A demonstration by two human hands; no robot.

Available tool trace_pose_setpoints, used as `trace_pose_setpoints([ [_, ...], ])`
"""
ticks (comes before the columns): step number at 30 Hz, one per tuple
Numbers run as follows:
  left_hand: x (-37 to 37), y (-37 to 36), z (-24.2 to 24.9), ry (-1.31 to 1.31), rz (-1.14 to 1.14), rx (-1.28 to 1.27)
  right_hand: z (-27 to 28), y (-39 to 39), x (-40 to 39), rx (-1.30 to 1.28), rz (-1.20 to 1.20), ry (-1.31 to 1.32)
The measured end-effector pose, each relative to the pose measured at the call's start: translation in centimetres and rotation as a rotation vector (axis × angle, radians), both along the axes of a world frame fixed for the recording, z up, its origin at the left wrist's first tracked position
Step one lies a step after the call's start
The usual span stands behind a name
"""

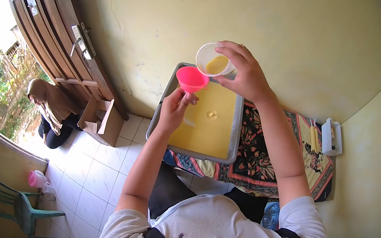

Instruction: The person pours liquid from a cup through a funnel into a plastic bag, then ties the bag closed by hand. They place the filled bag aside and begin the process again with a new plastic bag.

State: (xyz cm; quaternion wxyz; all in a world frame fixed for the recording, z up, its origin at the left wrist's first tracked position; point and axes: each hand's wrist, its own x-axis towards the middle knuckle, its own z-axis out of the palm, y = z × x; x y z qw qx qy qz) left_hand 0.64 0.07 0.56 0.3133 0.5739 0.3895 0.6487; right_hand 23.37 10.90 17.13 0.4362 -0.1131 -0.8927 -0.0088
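My left hand (174,109) is closed around the narrow stem of a bright pink funnel (192,79), its wide mouth facing up. In my right hand (246,72) is a clear plastic cup (206,54), tilted toward the funnel, with some yellow liquid (217,65) in it. The cup's lower edge overlaps the funnel's rim in this view. Below both hands lies a large grey tub (233,151) holding a broad pool of yellow liquid (203,134). A small round ripple shows on the pool's surface.
The tub rests on a patterned cloth (254,130) against the wall. A white holder (330,137) stands at its right end. To the left, a person (54,112) sits by the open door (58,45) near a cardboard box (99,120). A green chair (23,209) is at far left.
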Motion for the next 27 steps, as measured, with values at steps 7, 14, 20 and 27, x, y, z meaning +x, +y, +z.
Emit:
trace_pose_setpoints([
  [7,0.1,-0.2,-0.1,-0.013,-0.016,-0.005,-0.4,-0.7,-0.6,-0.1,0.047,0.024],
  [14,0.1,-0.2,-0.2,-0.002,-0.017,-0.006,-0.5,-0.8,-0.5,0.083,-0.068,-0.065],
  [20,0.0,0.0,-0.4,0.009,-0.013,-0.005,-0.4,-0.8,-0.6,0.103,-0.086,-0.082],
  [27,0.2,-0.2,0.0,-0.02,-0.018,-0.011,0.0,-1.3,-0.7,0.119,-0.099,-0.099],
])
